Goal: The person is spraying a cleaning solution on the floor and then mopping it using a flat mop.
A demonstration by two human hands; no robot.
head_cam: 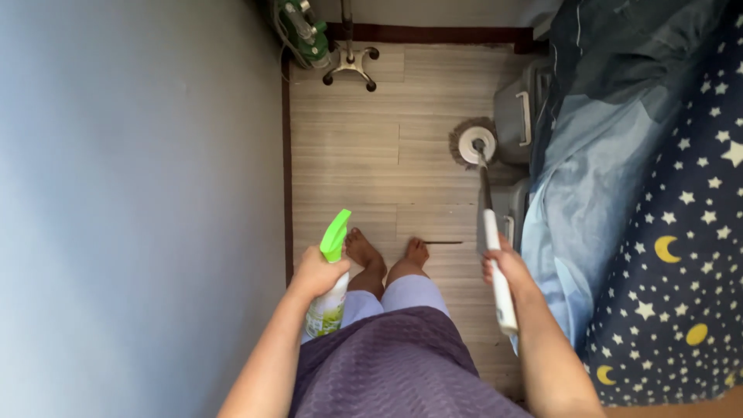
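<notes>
The left hand [316,271] is gripping a plastic spray bottle [331,285] with a green trigger, while the right hand [507,267] is clenching the white mop handle [495,263], its round shaggy mop head [474,143] resting on pale wood-grain flooring [364,155] beside grey storage bins [517,108]

Green-topped spray bottle [331,271], white mop handle [498,279], star-patterned navy bedsheet [681,209].

spray bottle [328,298] label unreadable, grey bins [517,116] half under bedspread [665,193], bedspread cropped right
</notes>
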